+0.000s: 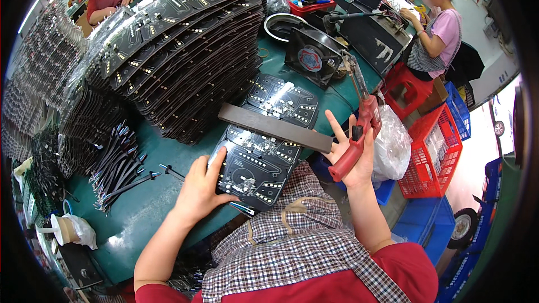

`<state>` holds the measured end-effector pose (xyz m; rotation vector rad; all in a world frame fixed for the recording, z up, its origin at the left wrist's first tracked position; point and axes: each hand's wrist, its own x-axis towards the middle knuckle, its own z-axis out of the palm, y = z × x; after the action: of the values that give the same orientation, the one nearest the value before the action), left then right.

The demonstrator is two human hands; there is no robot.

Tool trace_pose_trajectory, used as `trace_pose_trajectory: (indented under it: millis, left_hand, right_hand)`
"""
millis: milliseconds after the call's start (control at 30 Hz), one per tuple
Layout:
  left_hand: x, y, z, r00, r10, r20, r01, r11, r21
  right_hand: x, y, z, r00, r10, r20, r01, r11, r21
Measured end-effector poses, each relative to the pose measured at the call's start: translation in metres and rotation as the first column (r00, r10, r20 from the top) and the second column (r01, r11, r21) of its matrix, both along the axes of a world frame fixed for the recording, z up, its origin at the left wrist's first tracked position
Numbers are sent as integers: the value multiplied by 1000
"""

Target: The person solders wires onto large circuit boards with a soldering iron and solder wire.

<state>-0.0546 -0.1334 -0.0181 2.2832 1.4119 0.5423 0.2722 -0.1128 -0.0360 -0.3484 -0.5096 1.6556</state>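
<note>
Two black circuit boards with rows of small pale parts lie end to end on the bench; a dark grey bar [275, 127] rests across them. My left hand [201, 186] has its index finger along the left edge of the nearer circuit board [255, 171]. A short black cable [242, 209] with bared coloured ends shows on both sides of this hand, apparently held in its fingers. My right hand [356, 154] holds a red soldering gun [353, 148] against the palm, some fingers spread. The gun's metal front points away, above the bench near a square black fan [310, 57].
A tall stack of circuit boards [185, 50] stands at the left, beside a pile of black cables [119, 165]. A wire spool [66, 230] sits at the near left. Right of the bench are a red crate [432, 154] and blue bins [424, 224]. Two people work farther off.
</note>
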Motion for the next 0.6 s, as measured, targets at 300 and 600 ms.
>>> trace_pose_trajectory:
  millis: [300, 600]
  left_hand:
    - [28, -22, -1, 985, 172, -32, -173, 984, -36]
    - [-33, -19, 6, 602, 787, -136, -777, 617, 128]
  right_hand:
    - [6, 31, -3, 996, 77, -38, -78, 997, -27]
    - [101, -27, -27, 982, -155, 112, 140, 981, 131]
